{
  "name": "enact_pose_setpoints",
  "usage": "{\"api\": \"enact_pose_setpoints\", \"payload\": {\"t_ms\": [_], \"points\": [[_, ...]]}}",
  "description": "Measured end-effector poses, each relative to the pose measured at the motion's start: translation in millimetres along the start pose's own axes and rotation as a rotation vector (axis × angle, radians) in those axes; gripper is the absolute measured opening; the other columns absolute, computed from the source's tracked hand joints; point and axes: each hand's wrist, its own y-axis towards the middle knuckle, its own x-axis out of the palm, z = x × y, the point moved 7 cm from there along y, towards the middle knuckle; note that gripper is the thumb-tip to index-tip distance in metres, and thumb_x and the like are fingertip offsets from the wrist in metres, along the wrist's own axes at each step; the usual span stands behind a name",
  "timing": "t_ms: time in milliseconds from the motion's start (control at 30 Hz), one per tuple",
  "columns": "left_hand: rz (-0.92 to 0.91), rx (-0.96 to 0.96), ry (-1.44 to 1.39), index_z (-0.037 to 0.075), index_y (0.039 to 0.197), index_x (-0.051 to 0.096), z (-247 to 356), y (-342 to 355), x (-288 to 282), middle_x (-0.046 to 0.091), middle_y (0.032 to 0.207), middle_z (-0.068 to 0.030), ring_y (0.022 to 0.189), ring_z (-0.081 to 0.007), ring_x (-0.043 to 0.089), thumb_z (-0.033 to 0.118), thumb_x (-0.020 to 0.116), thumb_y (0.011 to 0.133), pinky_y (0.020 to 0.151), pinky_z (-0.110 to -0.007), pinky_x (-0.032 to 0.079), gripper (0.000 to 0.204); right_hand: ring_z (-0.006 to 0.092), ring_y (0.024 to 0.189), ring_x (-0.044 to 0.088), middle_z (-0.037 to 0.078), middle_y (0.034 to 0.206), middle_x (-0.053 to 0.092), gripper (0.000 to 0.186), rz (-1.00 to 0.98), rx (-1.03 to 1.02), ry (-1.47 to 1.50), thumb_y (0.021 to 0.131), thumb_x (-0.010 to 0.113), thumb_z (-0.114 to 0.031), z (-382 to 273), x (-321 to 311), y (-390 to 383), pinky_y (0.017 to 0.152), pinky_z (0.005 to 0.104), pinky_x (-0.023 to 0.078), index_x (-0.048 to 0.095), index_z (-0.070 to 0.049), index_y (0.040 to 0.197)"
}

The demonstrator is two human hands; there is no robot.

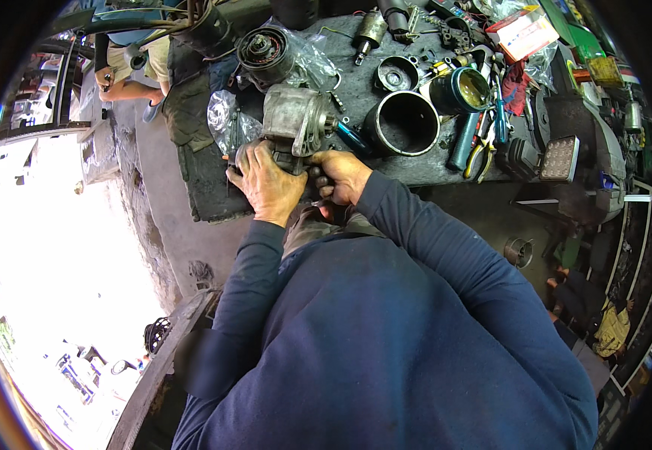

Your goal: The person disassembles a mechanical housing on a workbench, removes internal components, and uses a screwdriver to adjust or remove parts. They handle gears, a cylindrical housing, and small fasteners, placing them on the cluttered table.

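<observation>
Head cam, my only view: grey metal housing (288, 112) sits near the front L corner of the bench (213, 187), its toothed shaft end pointing R. L hand (267, 184) is wrapped over the housing's near end, fingers part-bent, holding it; some tips hidden. R hand (339, 176) is at the near R side, fingers curled in, thumb + index close together by the metal; can't tell if they pinch a small part.

Edges: both wrists cross the front edge, torso just behind, so approx. no slack on the near side. L of housing, a clear plastic bag (224, 124) lies just beside, then a strip of benchtop to the L edge w/ dark cloth (191, 112). Far side: round wound part (263, 49), close. R: blue rod-like piece (352, 138) btw shaft end and open cylinder (410, 153). Further R gets tight: tools, incl. yellow-handled pliers (470, 160) near the front edge, + a square lamp (560, 158).
</observation>
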Motion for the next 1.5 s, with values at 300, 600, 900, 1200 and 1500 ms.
{"api": "enact_pose_setpoints", "payload": {"t_ms": [300,600,900,1200,1500], "points": [[0.014,0.199,-0.049,0.009,0.138,0.053,-12,2,-11,0.054,0.147,-0.0154,0.143,-0.0388,0.046,0.027,0.094,0.064,0.122,-0.061,0.028,0.087,0.0087,0.054,0.035,-0.004,0.070,0.046,0.017,0.141,-0.070,0.018,0.104,0.056,-0.016,-3,4,-18,0.047,0.0267,0.025,0.057,-0.016,0.087],[0.162,-0.235,-0.607,0.001,0.144,0.047,-40,-42,-30,0.055,0.141,-0.0210,0.128,-0.0361,0.055,0.019,0.089,0.079,0.113,-0.048,0.044,0.079,0.0081,0.055,0.036,-0.004,0.074,0.047,0.017,0.195,-0.074,0.004,0.108,0.051,-0.020,-2,2,-23,0.049,0.0266,0.027,0.058,-0.017,0.093],[-0.267,-1.135,-1.671,-0.004,0.162,0.028,-48,-42,33,0.041,0.159,-0.0344,0.136,-0.0521,0.053,0.042,0.076,0.097,0.110,-0.061,0.048,0.093,0.0097,0.054,0.036,-0.004,0.070,0.045,0.018,0.175,-0.017,0.004,0.107,0.053,-0.019,-2,-1,-18,0.046,0.0275,0.024,0.054,-0.017,0.089],[-0.089,-1.186,-1.804,0.004,0.146,0.048,-29,-30,46,0.055,0.144,-0.0189,0.132,-0.0451,0.057,0.033,0.071,0.104,0.110,-0.067,0.047,0.056,0.0088,0.054,0.037,-0.003,0.070,0.047,0.020,0.106,0.025,0.013,0.109,0.050,-0.021,-5,4,-22,0.045,0.0256,0.023,0.055,-0.016,0.090],[-0.131,-1.155,-1.715,0.007,0.141,0.054,-33,-29,46,0.065,0.131,-0.0161,0.124,-0.0380,0.064,0.041,0.071,0.102,0.109,-0.062,0.048,0.055,0.0080,0.056,0.040,-0.002,0.076,0.052,0.013,-0.057,0.101,0.037,0.110,0.051,-0.022,-3,6,-23,0.043,0.0220,0.026,0.059,-0.013,0.105]]}}
